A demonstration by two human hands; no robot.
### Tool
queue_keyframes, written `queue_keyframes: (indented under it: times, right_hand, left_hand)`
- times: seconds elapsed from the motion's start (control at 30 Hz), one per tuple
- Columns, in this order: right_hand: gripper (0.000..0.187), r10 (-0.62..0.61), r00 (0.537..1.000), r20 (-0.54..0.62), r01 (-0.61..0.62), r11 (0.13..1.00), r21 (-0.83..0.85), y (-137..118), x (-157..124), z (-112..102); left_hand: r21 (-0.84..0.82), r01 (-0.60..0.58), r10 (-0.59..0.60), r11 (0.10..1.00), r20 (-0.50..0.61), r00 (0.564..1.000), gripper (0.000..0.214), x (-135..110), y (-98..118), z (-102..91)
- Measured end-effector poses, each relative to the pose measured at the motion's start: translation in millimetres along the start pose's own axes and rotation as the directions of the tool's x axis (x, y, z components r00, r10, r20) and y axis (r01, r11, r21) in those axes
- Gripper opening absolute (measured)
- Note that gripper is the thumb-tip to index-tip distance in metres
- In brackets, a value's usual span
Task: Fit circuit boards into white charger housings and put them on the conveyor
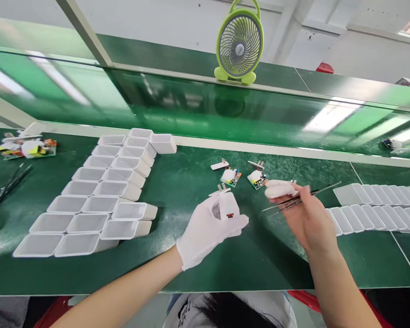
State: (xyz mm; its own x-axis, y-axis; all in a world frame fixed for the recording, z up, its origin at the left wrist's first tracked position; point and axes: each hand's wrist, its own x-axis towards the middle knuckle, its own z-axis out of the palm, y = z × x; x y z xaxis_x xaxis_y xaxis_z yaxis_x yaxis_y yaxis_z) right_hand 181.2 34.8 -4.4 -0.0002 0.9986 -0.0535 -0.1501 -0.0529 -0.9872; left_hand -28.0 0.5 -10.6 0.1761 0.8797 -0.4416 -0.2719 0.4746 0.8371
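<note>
My left hand (208,230), in a white glove, is closed around a white charger housing (228,207) with metal prongs on top and an orange port showing in its front. My right hand (302,212) is bare except for white finger cots and pinches a pair of metal tweezers (302,196) that lie roughly level, one end toward the housing. Just beyond the hands, two small circuit boards (231,176) (258,178) with white parts lie on the green mat, each with a loose prong piece (219,165) (256,164) behind it.
Rows of empty white housings (99,200) lie on the left of the mat. More white housings (376,207) are lined up at the right. Spare boards (27,148) and tweezers (7,187) rest at far left. A green fan (239,43) stands on the shelf above the belt.
</note>
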Motion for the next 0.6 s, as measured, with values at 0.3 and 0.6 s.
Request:
queue_keyframes:
  times: [0.3, 0.6]
  right_hand:
    - [0.013, -0.248, 0.960, 0.133, 0.259, 0.963, -0.070, -3.9, -18.2, 16.7]
    - [0.020, -0.527, 0.721, 0.451, 0.693, 0.554, -0.461, 9.1, -37.2, 24.1]
  left_hand:
    - [-0.012, 0.017, -0.017, 1.000, 0.015, 1.000, 0.029, 1.3, -0.6, 3.0]
    - [0.280, 0.003, 0.012, 0.960, -0.053, 0.998, 0.016, 8.4, -16.9, 3.7]
